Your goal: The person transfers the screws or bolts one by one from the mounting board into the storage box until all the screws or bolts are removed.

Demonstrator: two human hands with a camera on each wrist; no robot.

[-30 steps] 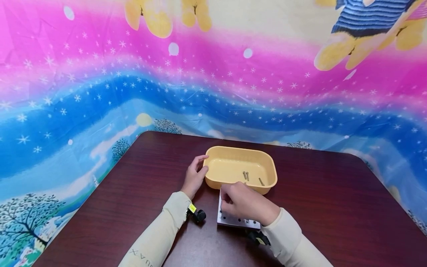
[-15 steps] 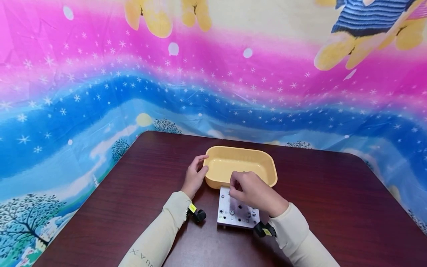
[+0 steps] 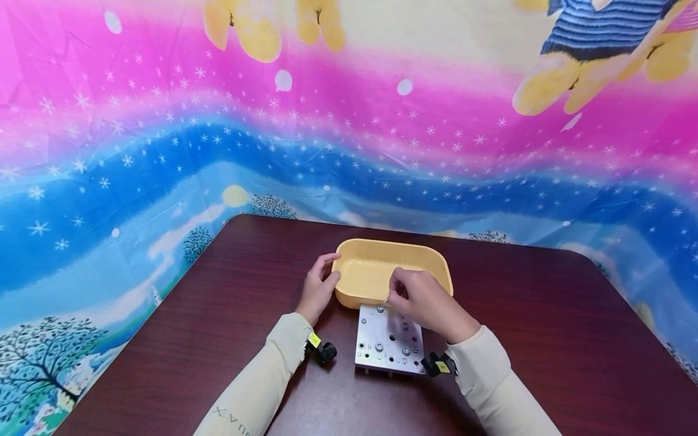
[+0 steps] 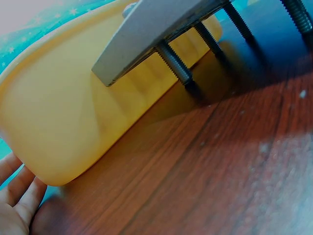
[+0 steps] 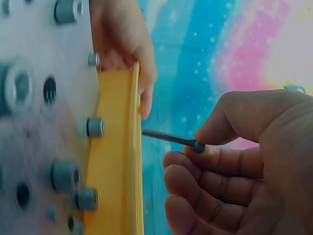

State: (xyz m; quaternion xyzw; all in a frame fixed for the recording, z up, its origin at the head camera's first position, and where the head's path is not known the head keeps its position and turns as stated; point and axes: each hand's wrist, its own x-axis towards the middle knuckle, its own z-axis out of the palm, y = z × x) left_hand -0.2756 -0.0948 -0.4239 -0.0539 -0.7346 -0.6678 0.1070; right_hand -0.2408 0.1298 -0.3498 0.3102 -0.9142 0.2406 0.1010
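My right hand (image 3: 428, 298) is over the near rim of a yellow plastic tray (image 3: 362, 271). Its thumb and index finger pinch a dark socket-head bolt (image 5: 168, 137) by the head, the threaded shank pointing away from the fingers. At the tray's left end, my left hand (image 3: 316, 289) holds the wall with spread fingers and thumb. Just in front of the tray stands a silver metal plate (image 3: 372, 332) with holes and several bolts through it. Threaded bolt shanks (image 4: 173, 62) stick out below the plate and raise it off the table. My right hand hides part of the tray's inside.
A dark red-brown wooden table (image 3: 262, 266) carries everything. Behind it hangs a colourful printed cloth (image 3: 349, 139) with snowflakes and trees. A small black camera (image 3: 322, 351) sits on each wrist, the right one close to the plate's near right corner.
My right hand has risen from over the plate and moved away and right to the tray, uncovering the plate and covering the loose bolts in the tray. The left hand stays at the tray.
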